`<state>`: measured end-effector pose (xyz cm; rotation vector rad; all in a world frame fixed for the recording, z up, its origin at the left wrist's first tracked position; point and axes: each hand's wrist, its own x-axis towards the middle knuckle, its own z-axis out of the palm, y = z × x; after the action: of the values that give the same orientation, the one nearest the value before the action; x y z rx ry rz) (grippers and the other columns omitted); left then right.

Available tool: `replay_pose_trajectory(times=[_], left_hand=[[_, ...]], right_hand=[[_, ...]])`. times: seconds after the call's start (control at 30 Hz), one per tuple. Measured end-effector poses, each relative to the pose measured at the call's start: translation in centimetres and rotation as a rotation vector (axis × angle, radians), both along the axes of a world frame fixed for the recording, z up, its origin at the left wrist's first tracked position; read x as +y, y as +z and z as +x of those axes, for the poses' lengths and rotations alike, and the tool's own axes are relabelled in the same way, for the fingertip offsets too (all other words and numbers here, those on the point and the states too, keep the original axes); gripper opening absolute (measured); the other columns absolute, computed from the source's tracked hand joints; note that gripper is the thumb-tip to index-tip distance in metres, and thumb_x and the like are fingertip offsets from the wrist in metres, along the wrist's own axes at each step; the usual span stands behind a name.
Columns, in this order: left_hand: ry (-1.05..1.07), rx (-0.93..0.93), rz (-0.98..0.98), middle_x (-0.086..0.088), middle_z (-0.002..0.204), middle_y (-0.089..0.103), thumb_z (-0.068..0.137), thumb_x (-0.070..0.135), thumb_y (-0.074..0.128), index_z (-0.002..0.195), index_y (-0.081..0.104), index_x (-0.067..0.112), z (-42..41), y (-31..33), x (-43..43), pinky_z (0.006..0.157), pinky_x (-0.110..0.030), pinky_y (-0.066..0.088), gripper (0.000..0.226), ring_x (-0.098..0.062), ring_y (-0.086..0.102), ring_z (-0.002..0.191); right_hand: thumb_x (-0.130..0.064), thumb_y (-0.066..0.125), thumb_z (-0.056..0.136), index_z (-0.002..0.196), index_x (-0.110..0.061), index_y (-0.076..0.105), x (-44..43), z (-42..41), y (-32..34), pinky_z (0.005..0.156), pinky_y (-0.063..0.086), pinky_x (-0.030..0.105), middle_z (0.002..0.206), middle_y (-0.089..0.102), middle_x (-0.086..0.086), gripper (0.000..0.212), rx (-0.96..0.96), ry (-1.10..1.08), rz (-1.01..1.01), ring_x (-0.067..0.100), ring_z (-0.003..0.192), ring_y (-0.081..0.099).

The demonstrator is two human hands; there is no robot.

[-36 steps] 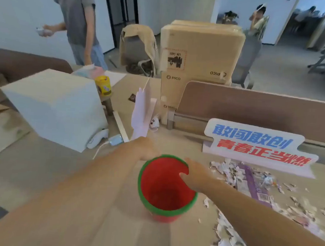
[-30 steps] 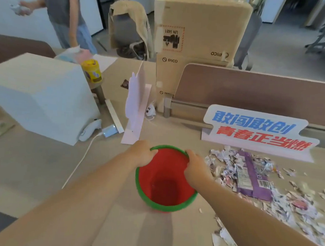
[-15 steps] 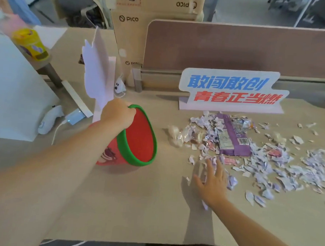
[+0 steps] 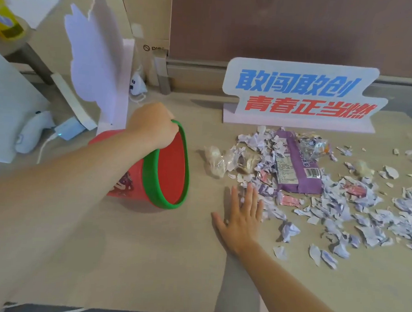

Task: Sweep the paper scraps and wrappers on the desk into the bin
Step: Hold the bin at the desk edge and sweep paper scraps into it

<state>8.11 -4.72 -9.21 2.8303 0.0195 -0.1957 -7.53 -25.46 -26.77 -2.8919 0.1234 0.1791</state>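
Observation:
A red bin (image 4: 171, 163) with a green rim lies tipped on its side on the desk, its mouth facing right toward the litter. My left hand (image 4: 154, 124) grips the top of its rim. Torn paper scraps (image 4: 345, 211) spread across the right half of the desk, with a purple wrapper (image 4: 295, 165) and clear plastic wrappers (image 4: 216, 158) among them. My right hand (image 4: 242, 215) lies flat on the desk, fingers straight, its fingertips touching the left edge of the scrap pile.
A sign with blue and red characters (image 4: 301, 94) stands behind the scraps against a brown partition (image 4: 290, 24). Left of the bin are a white paper cut-out (image 4: 98, 57), a white box (image 4: 6, 112), a white controller (image 4: 32, 130) with cable, and a cardboard box (image 4: 148, 16).
The bin has gone from upright, held by both hands, to tipped on its side in my left hand. My right hand let go and moved onto the desk at the scraps.

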Motion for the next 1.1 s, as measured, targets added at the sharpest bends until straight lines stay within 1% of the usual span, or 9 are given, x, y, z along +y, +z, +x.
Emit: replay_pose_trajectory(times=[0.13, 0.3, 0.4, 0.47, 0.67, 0.77, 0.87, 0.97, 1.1], left_hand=[[0.017, 0.034, -0.022, -0.012, 0.067, 0.057, 0.076, 0.019, 0.052, 0.069, 0.063, 0.021, 0.9, -0.2, 0.8, 0.053, -0.034, 0.038, 0.013, -0.023, 0.045, 0.058], [0.065, 0.071, -0.083, -0.010, 0.058, 0.047, 0.079, 0.020, 0.056, 0.067, 0.061, 0.002, 2.7, 0.5, 1.9, 0.053, -0.032, 0.032, 0.022, -0.023, 0.041, 0.054], [0.070, 0.109, -0.103, -0.018, 0.070, 0.060, 0.078, 0.023, 0.057, 0.072, 0.065, 0.016, 3.5, 0.8, 2.4, 0.058, -0.031, 0.036, 0.013, -0.023, 0.047, 0.062], [0.083, 0.118, -0.114, -0.015, 0.070, 0.057, 0.077, 0.024, 0.058, 0.070, 0.062, 0.016, 4.1, 0.6, 2.8, 0.059, -0.030, 0.036, 0.011, -0.021, 0.045, 0.063], [0.107, 0.112, -0.158, -0.018, 0.079, 0.066, 0.073, 0.026, 0.059, 0.071, 0.053, 0.028, 4.8, 0.2, 3.3, 0.059, -0.033, 0.043, 0.006, -0.020, 0.047, 0.064], [0.107, 0.135, -0.198, -0.005, 0.071, 0.050, 0.073, 0.023, 0.059, 0.068, 0.053, 0.024, 4.4, -0.1, 3.0, 0.060, -0.030, 0.035, 0.008, -0.018, 0.041, 0.065], [0.111, 0.125, -0.225, 0.002, 0.076, 0.045, 0.073, 0.022, 0.060, 0.071, 0.050, 0.025, 4.0, -0.3, 2.8, 0.065, -0.028, 0.033, 0.011, -0.017, 0.039, 0.069], [0.098, 0.121, -0.212, 0.003, 0.077, 0.045, 0.073, 0.021, 0.060, 0.072, 0.049, 0.028, 3.7, -0.3, 2.5, 0.065, -0.029, 0.034, 0.014, -0.018, 0.040, 0.070], [0.089, 0.119, -0.194, 0.002, 0.072, 0.047, 0.071, 0.020, 0.059, 0.070, 0.049, 0.029, 3.6, -0.4, 2.2, 0.061, -0.029, 0.038, 0.014, -0.019, 0.042, 0.064]], right_hand=[[-0.068, 0.031, 0.081, 0.148, -0.026, 0.003, 1.2, 4.3, 0.5, 0.113, -0.016, 0.044, 0.156, -0.005, 0.017, 0.084, -0.056, 0.105, -0.068, 0.029, 0.143, -0.013], [-0.067, 0.035, 0.082, 0.147, -0.032, 0.009, 2.7, 10.5, 1.2, 0.113, -0.014, 0.047, 0.157, 0.001, 0.017, 0.079, -0.108, 0.281, -0.106, 0.034, 0.142, -0.010], [-0.066, 0.033, 0.085, 0.145, -0.038, 0.009, 2.7, 12.8, 1.2, 0.115, -0.001, 0.047, 0.158, -0.006, 0.007, 0.071, -0.015, 0.349, -0.006, 0.032, 0.144, -0.005], [-0.061, 0.037, 0.086, 0.142, -0.039, 0.022, 2.8, 13.4, 1.1, 0.114, 0.012, 0.048, 0.158, 0.006, 0.005, 0.063, -0.020, 0.329, 0.044, 0.032, 0.142, 0.012], [-0.032, 0.066, 0.075, 0.104, -0.021, 0.055, 2.9, 14.9, 0.6, 0.068, 0.055, 0.044, 0.106, 0.050, 0.020, 0.032, -0.224, 0.230, 0.195, 0.039, 0.087, 0.056], [-0.021, 0.073, 0.070, 0.097, -0.020, 0.050, 2.8, 15.4, 0.7, 0.053, 0.052, 0.038, 0.093, 0.048, 0.020, 0.035, -0.156, 0.211, 0.274, 0.038, 0.069, 0.057], [-0.018, 0.065, 0.078, 0.101, -0.012, 0.055, 2.6, 15.9, 2.1, 0.058, 0.046, 0.034, 0.100, 0.041, 0.014, 0.026, -0.089, 0.044, 0.332, 0.038, 0.072, 0.056], [-0.012, 0.063, 0.078, 0.100, -0.010, 0.059, 3.5, 14.7, 5.0, 0.065, 0.036, 0.026, 0.098, 0.037, 0.005, 0.022, -0.224, -0.073, 0.484, 0.028, 0.075, 0.050], [-0.017, 0.062, 0.075, 0.094, -0.017, 0.058, 7.4, 10.7, 8.3, 0.065, 0.040, 0.012, 0.095, 0.046, -0.013, 0.019, -0.255, 0.220, 0.654, 0.018, 0.082, 0.050]])
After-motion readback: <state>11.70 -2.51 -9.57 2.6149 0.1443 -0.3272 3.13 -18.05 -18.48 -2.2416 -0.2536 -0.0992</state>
